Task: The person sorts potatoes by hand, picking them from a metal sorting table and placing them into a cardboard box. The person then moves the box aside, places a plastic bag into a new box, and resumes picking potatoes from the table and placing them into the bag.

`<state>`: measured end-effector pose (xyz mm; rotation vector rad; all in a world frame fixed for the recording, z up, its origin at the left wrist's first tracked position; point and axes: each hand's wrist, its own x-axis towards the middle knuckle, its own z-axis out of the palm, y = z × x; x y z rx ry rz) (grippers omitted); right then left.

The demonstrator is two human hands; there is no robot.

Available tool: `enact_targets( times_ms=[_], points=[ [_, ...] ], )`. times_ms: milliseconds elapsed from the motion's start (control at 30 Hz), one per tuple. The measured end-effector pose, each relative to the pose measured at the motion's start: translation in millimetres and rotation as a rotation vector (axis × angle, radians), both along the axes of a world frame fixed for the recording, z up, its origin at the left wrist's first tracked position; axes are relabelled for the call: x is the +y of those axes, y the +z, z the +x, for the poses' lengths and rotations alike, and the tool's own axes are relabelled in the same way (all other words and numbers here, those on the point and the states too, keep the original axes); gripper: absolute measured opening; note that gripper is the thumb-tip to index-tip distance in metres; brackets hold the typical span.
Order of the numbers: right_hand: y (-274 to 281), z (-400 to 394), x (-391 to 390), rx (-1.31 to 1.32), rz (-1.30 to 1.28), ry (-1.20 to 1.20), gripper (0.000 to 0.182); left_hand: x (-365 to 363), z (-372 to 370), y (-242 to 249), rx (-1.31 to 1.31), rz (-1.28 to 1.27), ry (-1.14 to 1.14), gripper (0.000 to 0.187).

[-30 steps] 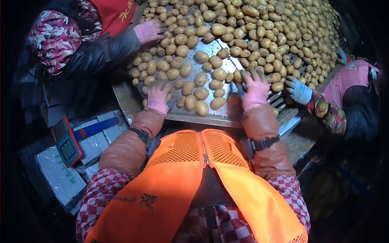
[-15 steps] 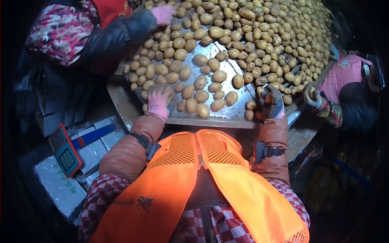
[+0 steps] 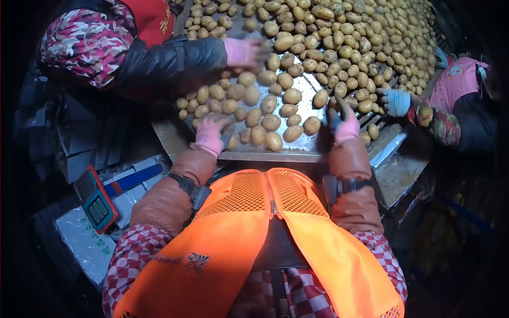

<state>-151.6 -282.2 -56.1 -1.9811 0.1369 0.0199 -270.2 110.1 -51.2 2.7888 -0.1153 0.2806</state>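
Many potatoes (image 3: 271,122) lie loose on a shiny metal tray (image 3: 310,143) in front of me. My left hand (image 3: 213,131), in a pink glove with a darker palm, rests at the tray's near left part, beside a few potatoes; its fingers are spread. At the right side of the tray is my right hand (image 3: 344,121), gloved the same way, fingers apart and pointing away from me. No potato shows in its grasp. A single potato (image 3: 312,125) lies just left of it.
A co-worker's pink-gloved hand (image 3: 246,53) reaches over the tray from the upper left. Another person's gloved hand (image 3: 396,102) is at the right, by a slatted rack (image 3: 391,132). A scale (image 3: 96,200) and white boxes (image 3: 85,241) stand at lower left.
The view has shifted a little. The co-worker's pink-gloved hand has moved right and nearer, over the potatoes. My right hand has opened and moved slightly left. The person at right has lowered a hand to the potatoes.
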Motion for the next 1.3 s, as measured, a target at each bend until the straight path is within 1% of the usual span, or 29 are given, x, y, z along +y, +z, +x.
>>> enact_targets(
  times_ms=[67,100,200,233,267,300,333,367,400,433,467,533,567,633,667,700,767,833,867,900,933,967,1000,1033,1133,1167,1233,1267,1300],
  points=[
    [42.0,-14.5,-9.5,0.432,0.105,-0.126,0.037,6.3,7.4,14.8,0.229,-0.071,0.129,0.024],
    [37.1,-26.0,-16.3,0.280,0.171,-0.084,0.032,9.0,12.8,20.0,0.345,-0.105,0.191,0.024],
    [26.8,-46.3,-22.2,0.346,0.318,0.062,0.029,-0.9,30.4,15.6,-0.064,0.000,0.133,0.032],
    [54.4,-54.0,5.6,0.395,0.390,0.068,0.025,-8.3,42.6,14.9,-0.029,0.004,0.130,0.037],
    [49.3,-57.2,23.1,0.423,0.404,0.166,0.023,-16.9,59.8,16.3,0.000,0.010,0.126,0.041],
    [71.0,-58.9,43.7,0.564,0.241,0.332,0.026,-22.8,71.6,16.4,0.026,0.016,0.123,0.046],
    [64.9,-56.0,61.2,0.412,-0.118,0.616,0.030,-26.4,75.0,13.7,0.076,0.052,0.102,0.049],
    [83.9,-58.3,85.5,0.388,-0.407,0.692,0.036,-28.5,76.6,10.6,0.125,0.088,0.085,0.052],
    [102.6,-51.9,107.8,0.358,-0.723,0.888,0.038,-27.6,77.4,7.4,0.172,0.128,0.067,0.056],
    [99.4,-50.1,124.4,0.419,-0.790,0.910,0.038,-14.2,73.8,1.0,0.268,0.070,0.038,0.055],
    [95.4,-49.6,134.3,0.482,-0.855,0.933,0.038,-0.4,67.5,-0.8,0.236,0.036,-0.028,0.055],
    [86.7,-48.5,141.0,0.414,-0.919,0.976,0.035,18.6,55.6,2.1,0.169,-0.036,-0.160,0.055],
    [81.9,-49.2,142.6,0.383,-0.953,0.994,0.034,20.2,46.9,6.1,0.175,-0.020,-0.106,0.049],
    [64.8,-50.4,139.0,0.392,-0.885,0.962,0.039,25.8,35.7,10.1,0.122,-0.004,-0.033,0.045],
    [66.5,-48.7,136.9,0.397,-0.851,0.946,0.041,23.6,32.5,21.1,0.095,0.004,0.004,0.044],
    [71.9,-45.7,130.7,0.451,-0.763,0.923,0.041,16.9,29.8,31.4,0.059,-0.079,0.013,0.037],
    [105.6,-36.6,115.5,0.555,-0.589,0.871,0.041,1.1,16.1,34.8,0.214,0.017,-0.101,0.028],
    [80.5,-46.0,77.0,0.742,0.090,0.509,0.040,-19.7,3.0,36.2,0.373,0.062,-0.156,0.026],
    [88.7,-49.2,49.3,0.888,0.463,0.297,0.035,-34.6,-2.0,35.7,0.453,0.061,-0.163,0.026],
    [79.7,-57.2,15.8,0.854,0.751,0.159,0.035,-46.0,-2.8,34.0,0.533,0.057,-0.169,0.026],
    [61.6,-75.0,-32.4,0.764,1.074,0.049,0.035,-52.6,0.1,29.5,0.569,0.100,-0.145,0.027],
    [46.2,-91.0,-80.7,0.666,1.430,-0.030,0.035,-57.1,3.9,23.9,0.605,0.144,-0.119,0.027],
    [36.8,-103.4,-122.7,0.578,1.671,-0.046,0.036,-59.7,6.6,21.1,0.641,0.187,-0.092,0.028],
    [38.2,-111.0,-147.2,0.537,1.604,-0.118,0.036,-61.3,7.9,23.0,0.580,0.206,-0.109,0.022],
    [42.2,-141.0,-224.4,0.402,1.397,-0.325,0.035,-58.2,16.8,35.0,0.679,0.174,-0.119,0.026],
    [47.6,-142.5,-235.3,0.359,1.327,-0.388,0.035,-55.6,16.8,43.7,0.675,0.100,-0.101,0.028],
    [36.7,-129.8,-227.8,0.356,1.143,-0.573,0.042,-46.4,12.2,60.6,0.669,-0.033,-0.074,0.036],
    [34.7,-107.2,-189.2,0.394,1.024,-0.691,0.049,-44.9,10.7,61.8,0.608,-0.089,-0.040,0.038],
    [37.0,-97.5,-154.3,0.476,1.111,-0.328,0.050,-43.7,8.1,62.3,0.548,-0.146,-0.004,0.040]
  ],
)
